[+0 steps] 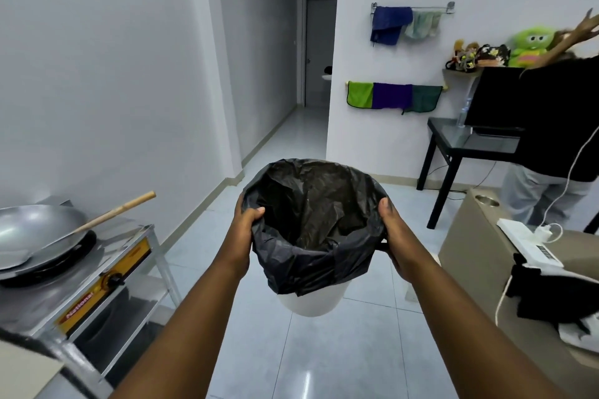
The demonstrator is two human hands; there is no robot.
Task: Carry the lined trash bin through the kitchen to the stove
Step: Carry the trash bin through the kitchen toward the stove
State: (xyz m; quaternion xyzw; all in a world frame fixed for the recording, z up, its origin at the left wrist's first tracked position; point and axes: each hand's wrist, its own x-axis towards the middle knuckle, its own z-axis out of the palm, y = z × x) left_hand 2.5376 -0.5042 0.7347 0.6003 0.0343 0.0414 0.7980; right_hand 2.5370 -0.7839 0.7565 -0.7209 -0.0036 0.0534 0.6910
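A white trash bin (pixel 311 303) lined with a black plastic bag (pixel 311 210) hangs in the air in front of me, above the tiled floor. My left hand (pixel 244 227) grips its left rim, thumb over the bag's edge. My right hand (pixel 393 233) grips the right rim the same way. The steel stove (pixel 97 278) stands at the lower left, close to my left forearm, with a metal wok (pixel 35 230) on its burner and a wooden handle (pixel 120 209) sticking out to the right.
A beige counter (pixel 479 256) with a white power strip (pixel 531 243) and dark cloth stands at the right. A person in a black top (pixel 560 126) stands by a black table (pixel 453 146). A corridor (pixel 291 126) runs ahead; towels hang on the wall.
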